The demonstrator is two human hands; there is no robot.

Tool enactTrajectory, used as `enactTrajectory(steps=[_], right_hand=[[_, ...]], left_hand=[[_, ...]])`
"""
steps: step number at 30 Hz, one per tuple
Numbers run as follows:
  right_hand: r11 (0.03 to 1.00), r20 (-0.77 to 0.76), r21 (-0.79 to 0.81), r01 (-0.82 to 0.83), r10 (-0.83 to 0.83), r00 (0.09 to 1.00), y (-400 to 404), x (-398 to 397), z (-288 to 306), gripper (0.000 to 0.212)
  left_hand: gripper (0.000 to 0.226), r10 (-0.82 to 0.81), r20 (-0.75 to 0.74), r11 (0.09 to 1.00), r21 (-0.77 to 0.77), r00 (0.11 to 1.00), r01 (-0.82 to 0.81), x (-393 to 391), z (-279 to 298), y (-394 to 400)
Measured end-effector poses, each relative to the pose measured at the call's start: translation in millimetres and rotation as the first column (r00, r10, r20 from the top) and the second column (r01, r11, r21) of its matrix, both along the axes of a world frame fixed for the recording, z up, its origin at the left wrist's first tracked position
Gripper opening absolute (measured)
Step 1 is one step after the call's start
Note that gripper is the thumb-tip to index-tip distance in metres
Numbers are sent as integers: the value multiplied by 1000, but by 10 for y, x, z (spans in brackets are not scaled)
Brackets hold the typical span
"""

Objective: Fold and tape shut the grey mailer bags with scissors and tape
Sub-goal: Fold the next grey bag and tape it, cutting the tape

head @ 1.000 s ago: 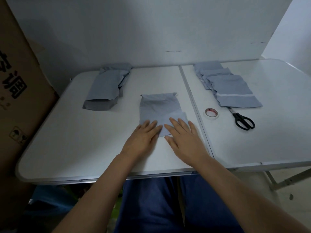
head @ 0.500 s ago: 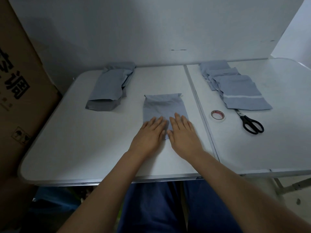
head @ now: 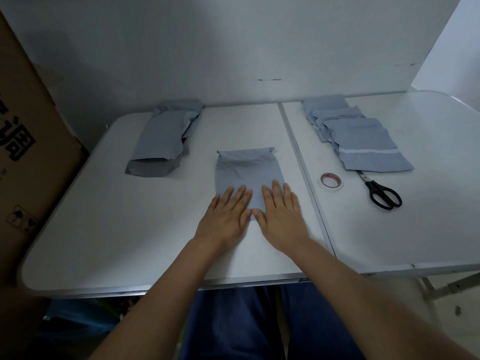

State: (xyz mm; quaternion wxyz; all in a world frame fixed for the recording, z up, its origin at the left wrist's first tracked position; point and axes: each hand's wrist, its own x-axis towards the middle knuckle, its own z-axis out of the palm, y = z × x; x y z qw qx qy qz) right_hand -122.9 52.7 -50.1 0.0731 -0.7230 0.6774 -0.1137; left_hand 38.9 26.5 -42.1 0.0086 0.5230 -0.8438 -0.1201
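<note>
Grey plastic fills the middle of my head view: one mailer bag (head: 246, 175) lies flat on the white table (head: 104, 229), its far end creased. I have both palms down on its near end, left hand (head: 225, 216) and right hand (head: 281, 216) side by side, fingers straight and pressing, nothing clasped. To the right, past the table seam, sit the tape roll (head: 330, 181) and black scissors (head: 381, 194), just near of a stack of folded bags (head: 358, 141). More bags (head: 163, 141) lie far left.
</note>
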Motion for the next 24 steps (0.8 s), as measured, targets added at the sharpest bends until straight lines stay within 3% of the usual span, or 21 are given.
enactTrajectory(steps=[4, 6, 10, 13, 16, 18, 21, 24], right_hand=[[965, 102, -248, 85, -62, 993, -69, -312, 154, 46], [925, 167, -305, 226, -182, 969, -99, -610, 200, 38], [870, 128, -272, 411, -391, 912, -77, -1084, 182, 34], [891, 64, -244, 382, -379, 923, -83, -1251, 118, 25], [909, 117, -236, 343, -324, 939, -110, -1267, 125, 16], [927, 327, -228, 298, -215, 920, -110, -1139, 225, 13], [967, 596, -98, 234, -132, 792, -114, -893, 392, 10], [986, 740, 33, 165, -135, 659, -102, -700, 484, 7]], left_hand=[[53, 5, -13, 1000, -27, 1000, -5, -21, 124, -24], [52, 4, -18, 996, -87, 1000, -6, -46, 218, -61], [52, -19, -1, 990, -138, 1000, 18, -117, 361, -178], [52, -40, 2, 987, -153, 999, 40, -197, 434, -227], [50, -73, -129, 985, -163, 989, 52, -297, 496, -214], [48, -36, -333, 993, -114, 942, -2, -358, 522, -216], [38, 127, -610, 992, 64, 783, -111, -429, 602, -227], [31, 331, -717, 940, 308, 613, -147, -463, 712, -226]])
